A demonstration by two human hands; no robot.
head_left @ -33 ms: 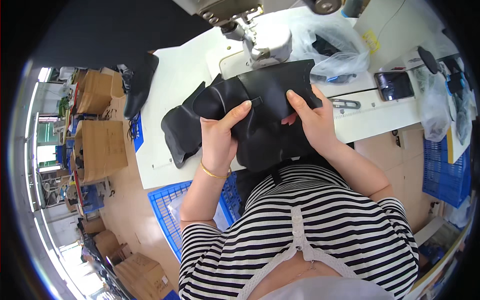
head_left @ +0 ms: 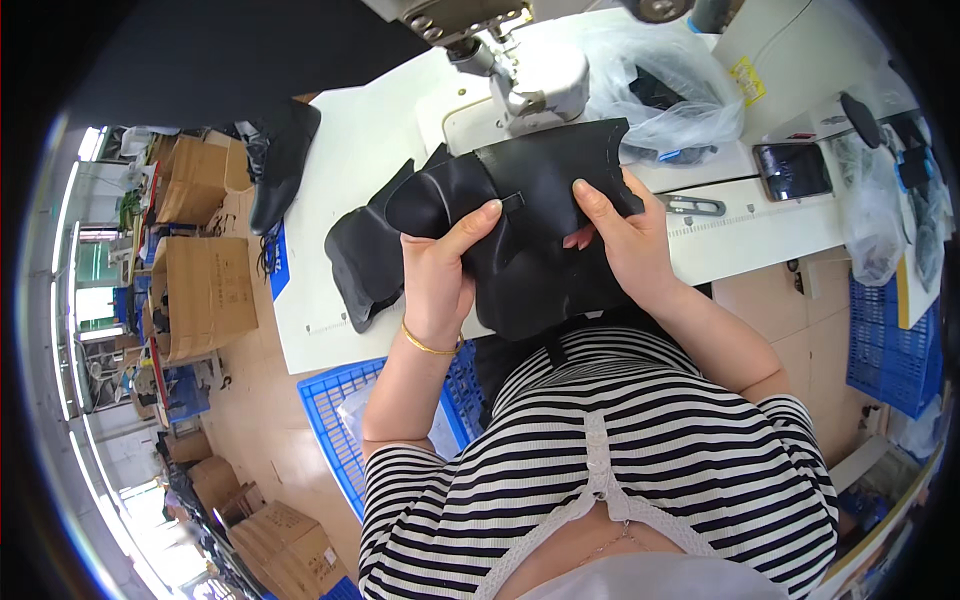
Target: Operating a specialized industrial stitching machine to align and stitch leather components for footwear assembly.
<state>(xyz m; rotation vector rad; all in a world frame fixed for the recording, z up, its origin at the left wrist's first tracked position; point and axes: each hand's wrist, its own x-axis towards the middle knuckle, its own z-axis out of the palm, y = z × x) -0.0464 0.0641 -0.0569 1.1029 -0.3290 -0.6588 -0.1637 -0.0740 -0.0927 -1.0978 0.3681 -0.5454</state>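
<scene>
Between my two hands is a black leather shoe upper (head_left: 560,170), with a small stitched tab near its middle. My left hand (head_left: 440,265) grips its left part, thumb pressed on top and fingers hidden beneath. At the right side my right hand (head_left: 630,235) pinches it, thumb above and fingertips partly showing below. More black leather pieces (head_left: 365,250) lie on the white table (head_left: 335,190) left of my left hand. Just beyond the upper stands a sewing machine (head_left: 540,85), its foot and post close to the leather's far edge.
A finished black shoe (head_left: 285,165) rests at the table's left edge. On the right are a clear plastic bag (head_left: 690,100), a phone (head_left: 792,172) and thread snips (head_left: 695,205). Blue crates (head_left: 325,400) stand below the table, and cardboard boxes (head_left: 205,300) on the left.
</scene>
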